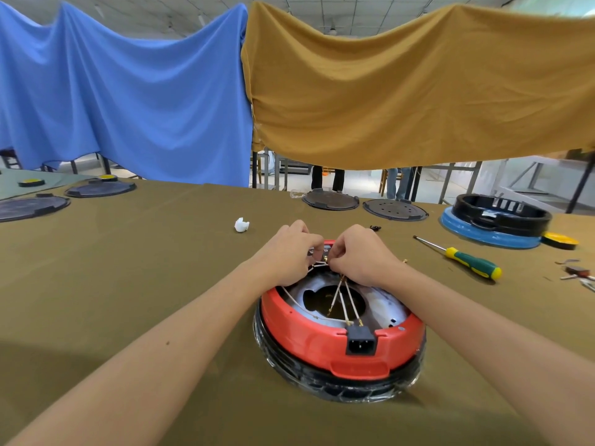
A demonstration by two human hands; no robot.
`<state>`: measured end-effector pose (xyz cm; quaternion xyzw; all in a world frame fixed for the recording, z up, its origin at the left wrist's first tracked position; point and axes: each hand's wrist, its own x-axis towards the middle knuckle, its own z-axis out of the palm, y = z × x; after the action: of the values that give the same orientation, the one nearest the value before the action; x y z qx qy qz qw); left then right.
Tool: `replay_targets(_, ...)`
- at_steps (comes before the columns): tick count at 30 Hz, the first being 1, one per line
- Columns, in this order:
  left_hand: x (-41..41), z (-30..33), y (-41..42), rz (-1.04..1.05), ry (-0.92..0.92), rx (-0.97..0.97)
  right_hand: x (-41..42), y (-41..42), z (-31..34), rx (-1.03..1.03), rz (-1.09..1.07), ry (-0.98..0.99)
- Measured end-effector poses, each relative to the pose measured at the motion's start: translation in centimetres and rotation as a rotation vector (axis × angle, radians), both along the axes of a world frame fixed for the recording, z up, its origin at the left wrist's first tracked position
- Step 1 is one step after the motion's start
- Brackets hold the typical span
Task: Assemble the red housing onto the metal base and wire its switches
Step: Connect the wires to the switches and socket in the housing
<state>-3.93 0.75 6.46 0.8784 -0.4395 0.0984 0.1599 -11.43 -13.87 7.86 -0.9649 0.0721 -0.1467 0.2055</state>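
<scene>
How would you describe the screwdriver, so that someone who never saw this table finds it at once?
Start from the red housing in the middle of the olive-covered table and look to its right. The screwdriver lies flat there, before the blue and black unit. Nothing else nearby has its green and yellow handle and thin metal shaft.

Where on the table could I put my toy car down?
Bare cloth lies left of the red housing, between it and the dark discs, with only a white scrap there. It is crowded on the right, around the screwdriver and small parts.
</scene>
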Motion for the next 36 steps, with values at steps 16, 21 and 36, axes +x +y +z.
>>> replay_targets(16,-0.33,0.08,0.11,0.003,-0.012,0.005,0.44,0.2,-0.44,-0.156,-0.023,-0.01)
replay_targets(21,-0.3,0.1,0.14,0.011,-0.014,-0.003,0.49,0.41,-0.48,-0.206,-0.024,-0.01)
replay_targets(36,-0.71,0.45,0.19,0.045,-0.025,-0.032,0.4,0.11,-0.52,-0.082,-0.064,-0.091)
